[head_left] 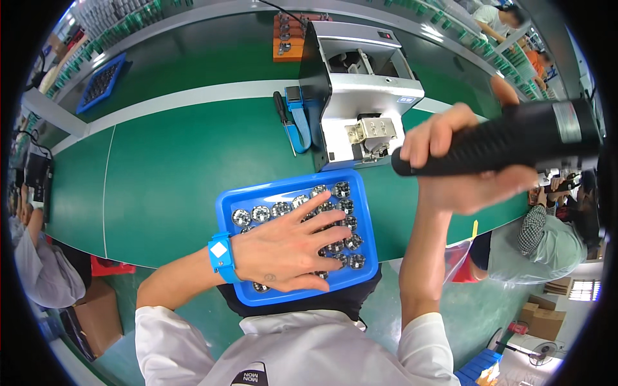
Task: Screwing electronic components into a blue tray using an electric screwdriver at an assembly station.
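Observation:
My left hand (293, 241) lies over the blue tray (225, 206), palm down with its fingers spread, and covers part of what is inside. Rows of small round metallic parts (261, 213) with dark and shiny faces fill that tray. A blue wrist strap (223, 257) with a white diamond mark circles my left wrist. Raised at the right, my right hand (467, 161) is wrapped round a thick black handheld tool (502, 138) with a ribbed grip and a grey label. The tool's exact kind I cannot make out.
A silver and black bench machine (360, 90) stands behind the tray. Beside it lie a black-handled screwdriver (283, 112) and a blue strap (299, 122). An orange fixture block (290, 45) and another blue tray (102, 83) sit farther back. Other people work at both sides.

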A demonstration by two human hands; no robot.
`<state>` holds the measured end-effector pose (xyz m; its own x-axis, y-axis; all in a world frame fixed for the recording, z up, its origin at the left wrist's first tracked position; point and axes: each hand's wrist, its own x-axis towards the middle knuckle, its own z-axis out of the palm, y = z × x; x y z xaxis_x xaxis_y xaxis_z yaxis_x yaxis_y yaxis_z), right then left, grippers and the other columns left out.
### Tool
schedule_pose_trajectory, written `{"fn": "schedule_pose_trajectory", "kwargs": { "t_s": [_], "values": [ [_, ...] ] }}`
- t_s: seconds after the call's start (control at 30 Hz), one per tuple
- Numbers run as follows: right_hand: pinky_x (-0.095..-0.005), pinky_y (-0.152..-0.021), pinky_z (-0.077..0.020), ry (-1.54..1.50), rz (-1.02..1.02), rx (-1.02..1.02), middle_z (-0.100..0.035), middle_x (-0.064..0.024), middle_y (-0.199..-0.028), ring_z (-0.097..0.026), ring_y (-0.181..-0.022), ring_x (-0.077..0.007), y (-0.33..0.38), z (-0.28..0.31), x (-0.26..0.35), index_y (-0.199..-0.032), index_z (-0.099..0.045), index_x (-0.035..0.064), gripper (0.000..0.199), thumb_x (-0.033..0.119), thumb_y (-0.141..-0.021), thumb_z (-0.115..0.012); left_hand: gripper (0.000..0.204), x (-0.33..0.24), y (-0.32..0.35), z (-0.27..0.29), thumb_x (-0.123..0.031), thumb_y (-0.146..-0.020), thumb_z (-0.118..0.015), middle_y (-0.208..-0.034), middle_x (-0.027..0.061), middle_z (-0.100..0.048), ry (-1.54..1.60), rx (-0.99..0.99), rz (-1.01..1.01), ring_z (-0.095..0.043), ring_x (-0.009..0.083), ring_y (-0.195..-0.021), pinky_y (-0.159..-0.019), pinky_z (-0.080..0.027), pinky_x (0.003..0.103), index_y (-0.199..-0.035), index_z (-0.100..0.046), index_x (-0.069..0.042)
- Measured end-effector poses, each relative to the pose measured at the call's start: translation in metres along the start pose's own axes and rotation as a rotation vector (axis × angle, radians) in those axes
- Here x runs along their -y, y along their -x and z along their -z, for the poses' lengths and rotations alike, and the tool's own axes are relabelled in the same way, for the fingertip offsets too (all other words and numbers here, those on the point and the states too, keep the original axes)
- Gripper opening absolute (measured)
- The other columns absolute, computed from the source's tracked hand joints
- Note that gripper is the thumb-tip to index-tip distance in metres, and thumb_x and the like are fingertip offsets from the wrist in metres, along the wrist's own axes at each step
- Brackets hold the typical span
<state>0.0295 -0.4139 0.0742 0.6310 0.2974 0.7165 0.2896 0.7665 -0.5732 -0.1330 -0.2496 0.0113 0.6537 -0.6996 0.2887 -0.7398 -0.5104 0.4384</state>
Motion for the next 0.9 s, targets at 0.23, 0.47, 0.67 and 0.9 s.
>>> {"fn": "schedule_pose_trajectory", "kwargs": {
  "t_s": [0.23,0.47,0.67,0.9],
  "values": [
    [-0.0364,-0.042,-0.0441,0.446,-0.101,-0.128,-0.05,-0.0088,-0.06,-0.048,-0.041,-0.0209,-0.015,-0.006,-0.009,-0.145,-0.03,0.005,0.109,0.092,-0.079,-0.035,0.04,-0.001,-0.003,0.005,-0.049,-0.087,-0.067,-0.127,0.0174,-0.056,0.013,0.015,0.015,-0.047,0.0391,-0.128,-0.117,-0.024,0.063,-0.107,-0.074,-0.016],
    [-0.0343,-0.041,-0.0446,0.469,-0.196,-0.019,-0.051,-0.0095,-0.059,-0.05,-0.041,-0.0215,-0.014,-0.01,-0.004,-0.144,-0.03,0.0064,0.112,0.093,-0.075,-0.042,0.04,-0.002,-0.004,0.005,-0.05,-0.087,-0.067,-0.127,0.0172,-0.056,0.009,0.026,0.022,-0.046,0.0389,-0.128,-0.117,-0.023,0.063,-0.108,-0.074,-0.016],
    [-0.0399,-0.045,-0.0487,0.035,-0.293,-0.078,-0.055,-0.0147,-0.063,-0.054,-0.047,-0.0272,0.043,-0.011,0.022,-0.146,-0.029,0.0078,0.101,0.079,-0.08,-0.057,0.04,0.0,-0.001,0.002,-0.049,-0.087,-0.067,-0.127,0.0165,-0.056,0.007,0.024,0.041,-0.046,0.038,-0.128,-0.118,-0.023,0.063,-0.108,-0.075,-0.017],
    [-0.0393,-0.039,-0.0534,0.05,-0.136,-0.039,-0.058,-0.0129,-0.064,-0.058,-0.044,-0.0264,0.102,-0.028,0.058,-0.146,-0.025,0.0103,0.087,0.071,-0.091,-0.053,0.038,-0.001,-0.003,0.004,-0.047,-0.084,-0.07,-0.128,0.0156,-0.056,0.043,0.024,0.037,-0.046,0.0385,-0.128,-0.118,-0.023,0.062,-0.107,-0.076,-0.017]
  ]
}}
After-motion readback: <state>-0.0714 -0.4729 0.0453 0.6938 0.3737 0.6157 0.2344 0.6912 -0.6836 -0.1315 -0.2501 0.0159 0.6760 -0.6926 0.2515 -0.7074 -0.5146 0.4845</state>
